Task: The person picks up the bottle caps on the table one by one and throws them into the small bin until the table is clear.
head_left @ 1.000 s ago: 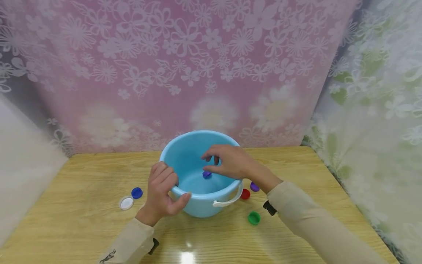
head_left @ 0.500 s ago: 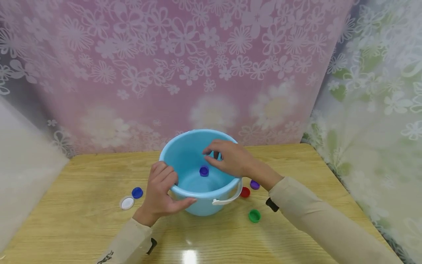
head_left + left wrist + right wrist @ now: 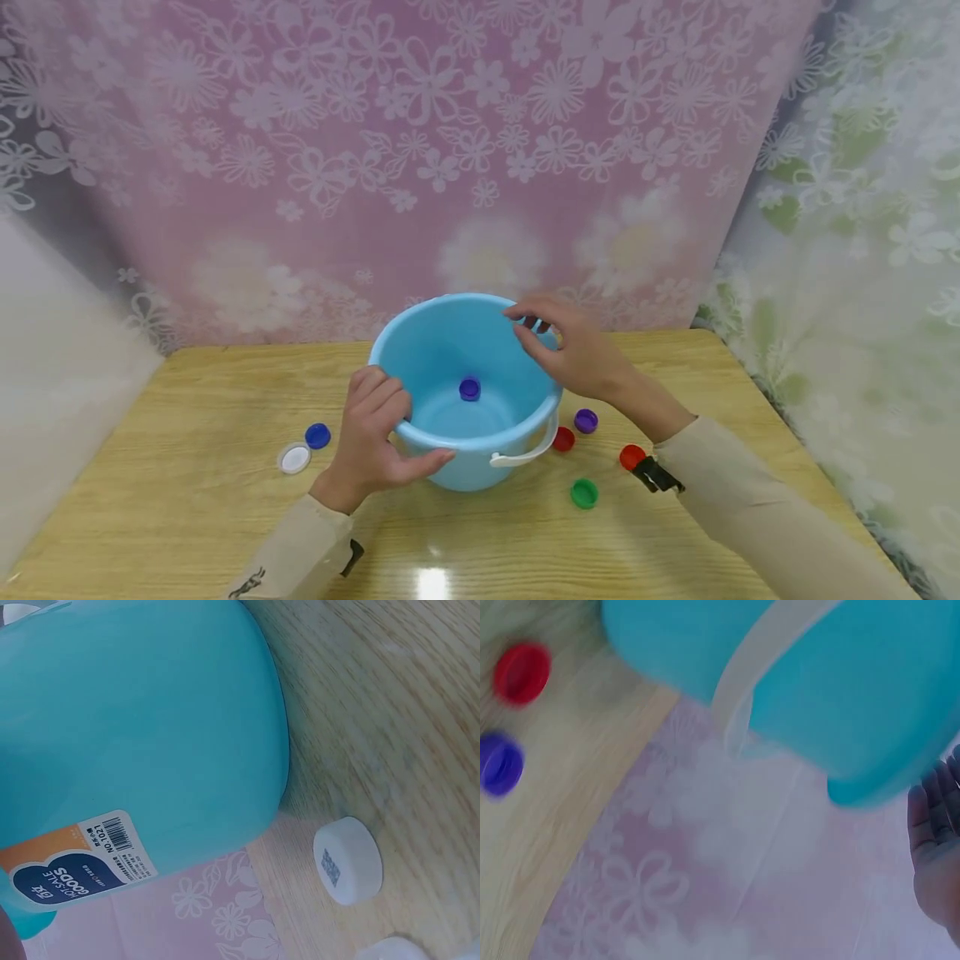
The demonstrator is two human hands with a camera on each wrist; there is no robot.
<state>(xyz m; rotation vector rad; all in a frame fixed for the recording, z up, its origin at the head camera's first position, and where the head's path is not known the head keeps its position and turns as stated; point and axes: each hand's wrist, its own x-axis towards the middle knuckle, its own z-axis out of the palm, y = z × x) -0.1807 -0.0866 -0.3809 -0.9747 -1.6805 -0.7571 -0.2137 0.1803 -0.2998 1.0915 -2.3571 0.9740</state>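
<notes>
A light blue bucket [image 3: 461,467] with a white handle [image 3: 525,457] stands on the wooden table. My left hand [image 3: 375,437] grips its near-left rim, fingers curled over the edge and thumb along the outside. On the bucket floor lies a purple bottle cap [image 3: 469,388]. My right hand [image 3: 581,350] is above the right rim with nothing held, fingers loosely bent and thumb apart. To the right of the bucket are a dark red cap [image 3: 563,439], a purple cap [image 3: 587,421], a green cap [image 3: 584,493] and a brighter red cap [image 3: 632,457] near the right sleeve.
Left of the bucket lie a blue cap [image 3: 318,435] and a white cap [image 3: 294,458]. A white cap [image 3: 347,860] with a printed code shows in the left wrist view. Pink flowered cloth [image 3: 480,167] hangs behind the table [image 3: 225,517].
My right hand has moved up and right, from inside the bucket to over its right rim. The purple cap has settled on the bucket floor. My left hand keeps its hold.
</notes>
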